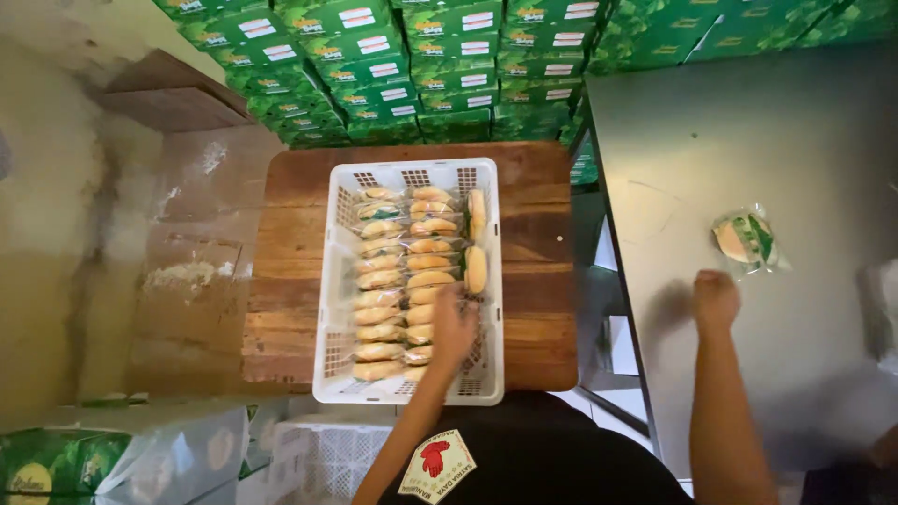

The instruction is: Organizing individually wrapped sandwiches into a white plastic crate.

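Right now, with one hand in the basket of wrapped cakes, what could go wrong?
The left hand reaches among tightly packed wrapped cakes in the white basket; it might squash one or knock the rows askew. The single packet beside the right hand lies near the grey table's far side and could get nudged away.

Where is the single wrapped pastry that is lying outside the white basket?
In the head view the single wrapped pastry lies on the grey table at the right, just beyond the right hand and well apart from the white basket on the wooden stand.
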